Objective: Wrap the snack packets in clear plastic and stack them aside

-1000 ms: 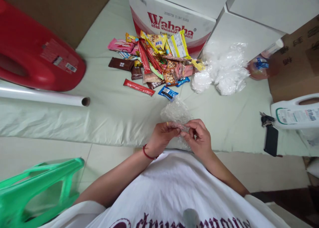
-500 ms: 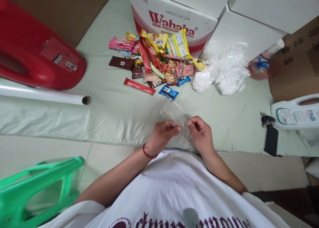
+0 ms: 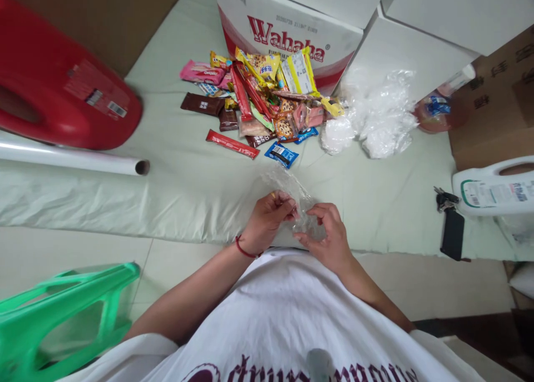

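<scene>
My left hand (image 3: 271, 218) pinches a clear plastic bag (image 3: 287, 177) near the front edge of the table. Beside it, my right hand (image 3: 327, 234) has thumb and fingers apart around the bag's right side; whether the fingertips touch the film is hard to see. The bag is thin, crinkled and see-through. Just beyond it lie a small blue snack packet (image 3: 281, 154) and a long red wrapped bar (image 3: 232, 143). Behind them a heap of wrapped snacks (image 3: 254, 98) leans toward a white and red carton (image 3: 287, 23).
Crumpled clear plastic bags (image 3: 381, 118) lie right of the snacks. A red jug (image 3: 62, 82) and a white roll (image 3: 75, 157) are at left. Keys and a black case (image 3: 453, 234) lie by a white bottle (image 3: 496, 187). A green stool (image 3: 70, 315) stands on the floor.
My right hand has loosened its pinch, dropping lower with thumb and fingers spread. My left hand has shifted slightly up and left, still pinching the bag.
</scene>
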`<state>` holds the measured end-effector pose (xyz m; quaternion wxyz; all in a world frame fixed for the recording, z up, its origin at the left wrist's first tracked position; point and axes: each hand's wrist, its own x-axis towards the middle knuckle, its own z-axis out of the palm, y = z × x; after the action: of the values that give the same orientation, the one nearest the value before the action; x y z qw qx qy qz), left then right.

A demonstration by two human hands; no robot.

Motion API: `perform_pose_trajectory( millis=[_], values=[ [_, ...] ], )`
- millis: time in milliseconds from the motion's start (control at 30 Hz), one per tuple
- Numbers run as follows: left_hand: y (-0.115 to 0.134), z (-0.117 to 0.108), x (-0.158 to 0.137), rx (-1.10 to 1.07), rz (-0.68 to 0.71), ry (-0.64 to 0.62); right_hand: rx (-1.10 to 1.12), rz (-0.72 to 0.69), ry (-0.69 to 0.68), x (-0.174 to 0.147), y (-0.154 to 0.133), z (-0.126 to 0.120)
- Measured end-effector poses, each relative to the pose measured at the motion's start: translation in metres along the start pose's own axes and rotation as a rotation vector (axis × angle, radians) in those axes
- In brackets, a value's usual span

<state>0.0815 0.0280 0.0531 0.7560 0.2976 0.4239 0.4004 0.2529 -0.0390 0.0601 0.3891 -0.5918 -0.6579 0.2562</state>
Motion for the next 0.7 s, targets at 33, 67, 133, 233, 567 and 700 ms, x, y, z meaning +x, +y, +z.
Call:
perform_pose_trajectory(
  millis=[33,67,133,233,567,700],
  values=[
    [-0.001,0.001,0.0,-0.004,0.001,-0.006,0.014,0.01,-0.007,0.0,-0.001,0.001],
    [-0.001,0.002,0.0,-0.012,0.003,-0.012,0.043,0.039,-0.015,0.001,-0.001,0.003],
    [-0.001,0.003,0.0,-0.035,0.009,-0.024,0.158,0.16,-0.029,0.004,-0.002,0.005],
    [0.001,0.003,-0.001,-0.057,0.021,-0.032,0.438,0.431,-0.019,0.01,-0.002,0.006],
    [-0.008,0.003,-0.012,0.255,0.053,-0.071,1.087,0.792,0.066,0.024,-0.004,-0.001],
    [-0.014,0.013,-0.018,0.635,0.244,0.001,1.041,0.757,0.13,0.024,-0.007,0.002]
  ],
)
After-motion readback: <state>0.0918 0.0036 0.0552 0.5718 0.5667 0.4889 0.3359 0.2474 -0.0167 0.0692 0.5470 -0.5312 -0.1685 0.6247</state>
